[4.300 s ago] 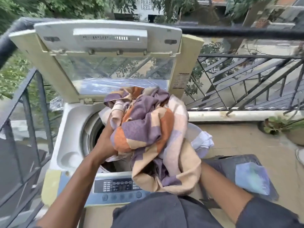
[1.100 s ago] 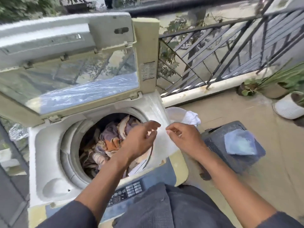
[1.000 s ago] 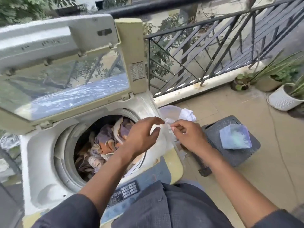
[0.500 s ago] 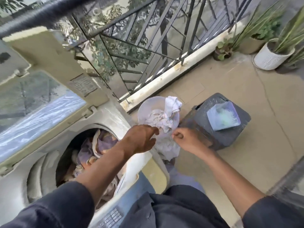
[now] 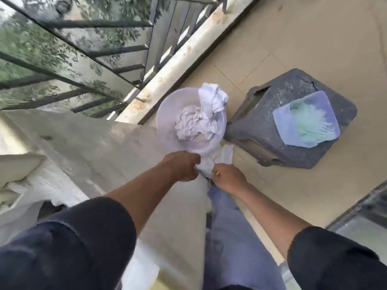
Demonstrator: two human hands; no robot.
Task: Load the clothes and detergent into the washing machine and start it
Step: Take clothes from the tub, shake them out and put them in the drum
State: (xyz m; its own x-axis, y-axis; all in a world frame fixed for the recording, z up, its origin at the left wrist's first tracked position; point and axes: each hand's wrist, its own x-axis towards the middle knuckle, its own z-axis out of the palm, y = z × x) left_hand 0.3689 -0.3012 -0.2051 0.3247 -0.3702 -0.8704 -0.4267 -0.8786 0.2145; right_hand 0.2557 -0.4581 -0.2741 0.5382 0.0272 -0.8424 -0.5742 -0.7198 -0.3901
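Just past the tub (image 5: pixel 167 114), both hands, left hand (image 5: pixel 184 166) and right hand (image 5: pixel 227 178), now pinch a white cloth (image 5: pixel 206 166), so more clothes come next.

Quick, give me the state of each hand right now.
Left hand: closed on the white cloth just below the bucket.
Right hand: closed, pinching the same white cloth.

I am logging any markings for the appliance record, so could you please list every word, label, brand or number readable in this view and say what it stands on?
None can be read.
Washing machine: only its blurred cream side shows; no label or panel legible.
Clear container on the dark stool: no print visible.
White tub, white clothes: no print visible.
White cloth held by left hand and right hand: plain.
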